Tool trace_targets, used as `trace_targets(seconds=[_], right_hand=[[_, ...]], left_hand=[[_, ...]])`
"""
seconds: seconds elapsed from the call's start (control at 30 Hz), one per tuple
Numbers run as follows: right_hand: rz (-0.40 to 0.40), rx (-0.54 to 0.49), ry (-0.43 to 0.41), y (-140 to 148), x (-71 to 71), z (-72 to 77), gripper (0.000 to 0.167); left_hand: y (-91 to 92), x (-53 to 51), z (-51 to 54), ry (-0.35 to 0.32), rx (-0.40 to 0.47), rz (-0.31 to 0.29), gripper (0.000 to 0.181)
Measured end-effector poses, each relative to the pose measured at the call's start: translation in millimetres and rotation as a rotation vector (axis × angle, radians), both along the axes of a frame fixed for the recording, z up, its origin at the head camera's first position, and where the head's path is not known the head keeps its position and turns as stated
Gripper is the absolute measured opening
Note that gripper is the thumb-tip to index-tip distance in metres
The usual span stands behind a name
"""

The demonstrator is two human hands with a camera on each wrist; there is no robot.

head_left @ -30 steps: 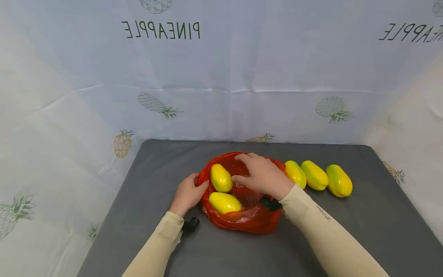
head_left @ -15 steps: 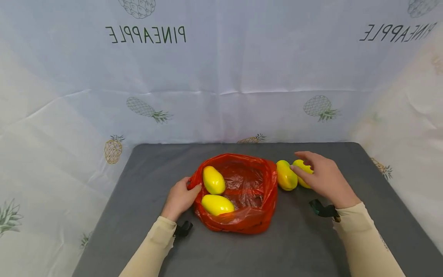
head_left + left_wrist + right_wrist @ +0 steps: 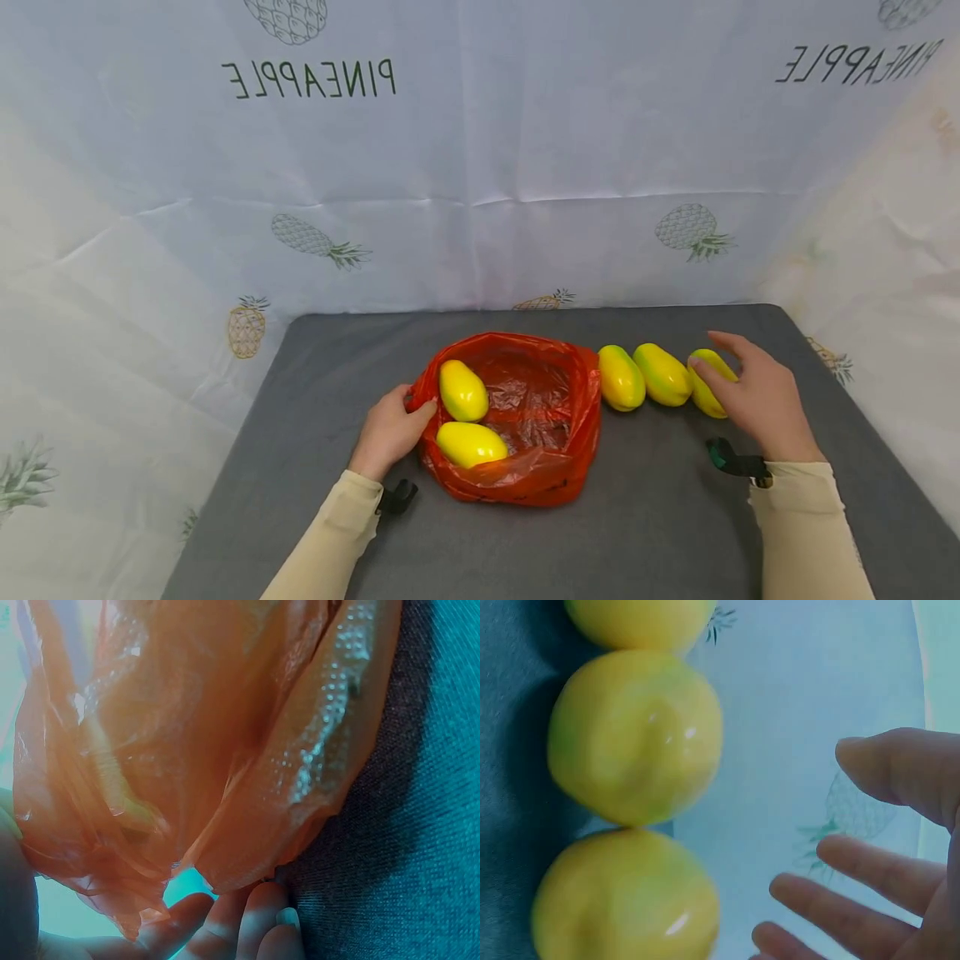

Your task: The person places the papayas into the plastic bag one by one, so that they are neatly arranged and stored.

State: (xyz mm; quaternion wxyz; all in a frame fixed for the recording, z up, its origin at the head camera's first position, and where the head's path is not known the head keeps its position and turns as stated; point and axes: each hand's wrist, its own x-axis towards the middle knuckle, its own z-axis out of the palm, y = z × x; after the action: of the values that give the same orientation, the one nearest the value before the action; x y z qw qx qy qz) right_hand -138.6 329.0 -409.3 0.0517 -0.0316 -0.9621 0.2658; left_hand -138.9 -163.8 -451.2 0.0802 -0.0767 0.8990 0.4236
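Yellow, firm-looking, likely slippery, the rightmost fruit (image 3: 705,399) on the table (image 3: 645,525) wants cupping round its middle. The right hand (image 3: 768,404) spreads wide, empty, beside it; the left hand (image 3: 390,433) pinches the thin red bag (image 3: 543,475).

Head camera overlooks the bag (image 3: 536,483) (left wrist nearer).

In the head view, the white pineapple-print backdrop cloth (image 3: 480,133) bears the word "PINEAPPLE" twice, in thin dark capitals that read mirror-reversed: the upper-left lettering (image 3: 309,79) runs nearly level, the upper-right lettering (image 3: 858,65) slants.
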Motion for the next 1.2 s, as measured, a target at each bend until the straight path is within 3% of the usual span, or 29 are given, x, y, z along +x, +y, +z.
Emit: trace_targets(seconds=[0.4, 0.73, 1.2], right_hand=[[-0.078, -0.034, -0.118, 18.7, -5.6, -21.7, 0.089], [-0.091, -0.036, -0.212, 22.5, -7.2, -31.6, 0.092], [-0.082, -0.017, -0.223, 26.0, -8.3, -36.8, 0.090]], left_hand=[[0.1, 0.0, 1.0, 0.000, 0.008, 0.007, 0.050], [-1.4, -2.1, -0.6, 0.000, 0.009, 0.004, 0.052], [0.1, -2.4, -0.5, 0.001, 0.001, 0.007, 0.052]])
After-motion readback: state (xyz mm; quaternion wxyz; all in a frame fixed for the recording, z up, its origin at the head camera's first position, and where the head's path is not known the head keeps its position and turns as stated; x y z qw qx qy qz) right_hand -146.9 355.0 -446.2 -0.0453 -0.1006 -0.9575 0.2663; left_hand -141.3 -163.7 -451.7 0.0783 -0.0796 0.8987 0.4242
